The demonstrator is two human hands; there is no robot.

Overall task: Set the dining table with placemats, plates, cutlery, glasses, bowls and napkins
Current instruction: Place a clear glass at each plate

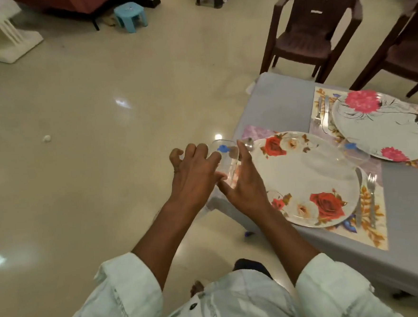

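Two hands: left hand (194, 174) and right hand (244, 183) flank one clear glass (226, 160) at the surface's (281, 103) near-left corner.
Grip: both sets of fingers loosely curved against the glass's sides.
Glasses: two; second glass (354, 152) between the plates.
Plates: two; rose plate (306, 178), pink-flower plate (383, 123).
Placemats: two, one under each plate.
Forks: two (372, 196) (319, 111).
Chairs: two, beyond the surface.

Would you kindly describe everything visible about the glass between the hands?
The glass is a clear, colourless tumbler with a small blue flower mark near its rim. It looks empty and is tilted, rim away from the person, at the table's near-left corner beside the rose plate. The left hand and right hand hold it from either side.
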